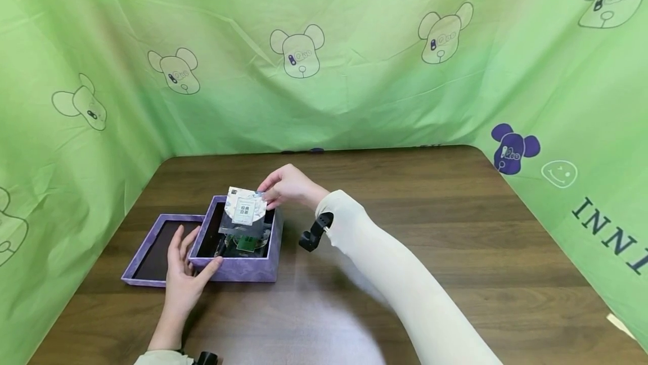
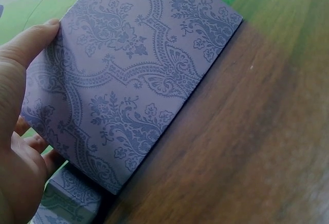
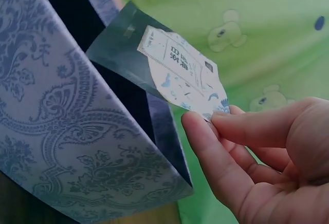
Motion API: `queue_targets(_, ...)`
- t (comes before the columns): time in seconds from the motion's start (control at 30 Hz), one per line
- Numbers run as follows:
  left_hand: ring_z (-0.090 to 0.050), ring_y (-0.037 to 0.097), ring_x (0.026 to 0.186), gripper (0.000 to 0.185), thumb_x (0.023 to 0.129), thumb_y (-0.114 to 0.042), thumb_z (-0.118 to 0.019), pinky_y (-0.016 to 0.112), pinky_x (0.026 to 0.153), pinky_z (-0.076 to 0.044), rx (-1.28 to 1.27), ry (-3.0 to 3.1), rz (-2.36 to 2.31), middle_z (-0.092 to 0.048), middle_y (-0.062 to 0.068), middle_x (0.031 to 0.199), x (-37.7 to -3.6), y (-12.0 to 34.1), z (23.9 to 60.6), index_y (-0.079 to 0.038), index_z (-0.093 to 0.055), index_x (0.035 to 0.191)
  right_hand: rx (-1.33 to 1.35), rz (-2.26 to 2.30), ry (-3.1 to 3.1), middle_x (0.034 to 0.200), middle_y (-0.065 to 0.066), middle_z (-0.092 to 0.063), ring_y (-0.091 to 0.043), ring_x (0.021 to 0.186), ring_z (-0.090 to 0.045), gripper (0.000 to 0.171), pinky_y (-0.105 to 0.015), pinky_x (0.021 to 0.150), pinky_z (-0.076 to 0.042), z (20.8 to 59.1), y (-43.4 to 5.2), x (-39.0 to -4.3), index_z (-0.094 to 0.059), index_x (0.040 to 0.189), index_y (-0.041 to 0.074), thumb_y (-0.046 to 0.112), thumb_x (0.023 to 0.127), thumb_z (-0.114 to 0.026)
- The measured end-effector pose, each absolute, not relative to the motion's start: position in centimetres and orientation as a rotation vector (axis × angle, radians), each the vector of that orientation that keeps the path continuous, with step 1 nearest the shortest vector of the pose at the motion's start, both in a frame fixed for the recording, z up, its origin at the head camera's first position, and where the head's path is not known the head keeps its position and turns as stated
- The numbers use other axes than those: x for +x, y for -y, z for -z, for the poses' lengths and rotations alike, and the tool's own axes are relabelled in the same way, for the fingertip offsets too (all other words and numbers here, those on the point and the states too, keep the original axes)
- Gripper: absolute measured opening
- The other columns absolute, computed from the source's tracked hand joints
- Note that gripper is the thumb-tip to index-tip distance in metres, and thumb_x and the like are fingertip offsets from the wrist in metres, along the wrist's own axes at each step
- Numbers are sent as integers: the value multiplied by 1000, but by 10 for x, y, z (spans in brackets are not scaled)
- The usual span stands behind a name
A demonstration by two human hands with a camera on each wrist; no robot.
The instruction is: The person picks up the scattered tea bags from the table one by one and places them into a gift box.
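Over the purple patterned box (image 1: 243, 270), my right hand (image 1: 289, 185) pinches a tea sachet (image 1: 244, 210) by its corner between thumb and fingertips. The sachet has a clear lower part and a white printed label, facing up in the right wrist view, where the right hand (image 3: 262, 152) is close by. Inside the box lie several packets, one with a green label (image 1: 247, 243); the pile is partly hidden by the raised sachet. My left hand (image 1: 184, 269) grips the box's near left corner, thumb at the front wall and fingers along the left side, as the left wrist view also shows.
Left of the box, the purple lid (image 1: 157, 252) lies with its dark inside up, partly behind the left hand. Both stand on a brown wooden table (image 1: 430, 230). A green printed cloth (image 1: 354, 100) hangs behind and along both sides.
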State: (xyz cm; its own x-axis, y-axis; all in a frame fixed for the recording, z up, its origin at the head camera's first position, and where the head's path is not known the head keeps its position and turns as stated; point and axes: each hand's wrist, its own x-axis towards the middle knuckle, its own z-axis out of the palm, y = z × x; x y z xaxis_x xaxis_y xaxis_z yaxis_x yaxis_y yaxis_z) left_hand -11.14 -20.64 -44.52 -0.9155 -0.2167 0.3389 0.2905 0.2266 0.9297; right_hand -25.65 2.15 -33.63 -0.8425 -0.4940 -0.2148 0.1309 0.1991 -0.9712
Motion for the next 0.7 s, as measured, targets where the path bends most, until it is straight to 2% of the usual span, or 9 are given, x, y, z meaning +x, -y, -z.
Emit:
queue_targets(0.27, -44, 0, 124, 96, 78, 20, -69, 12, 98, -34, -73, 2108, 1740, -45, -9, 140, -111, 207, 445, 0, -15, 155, -364, 1529, -2097, 69, -12, -64, -15, 54, -62, 21, -31, 64, -58, 335, -8, -256, -68, 104, -17, -19, 84, -63)
queue_targets(0.47, -43, 0, 125, 95, 78, 21, -69, 12, 99, -34, -80, 2107, 1731, -45, -10, 139, -112, 207, 446, 0, -15, 154, -401, 1423, -2161, 61, -10, -62, -15, 50, -62, 17, -28, 57, -57, 338, -3, -256, -69, 98, -15, -19, 82, -64)
queue_targets(0.7, -44, 0, 125, 97, 78, 23, -67, 12, 98, -35, -129, 2072, 1741, -46, -9, 139, -111, 207, 446, -5, -16, 155, -504, 1236, -2353, 68, -10, -67, -15, 52, -64, 18, -27, 56, -56, 334, 1, -254, -73, 93, -9, -17, 80, -65)
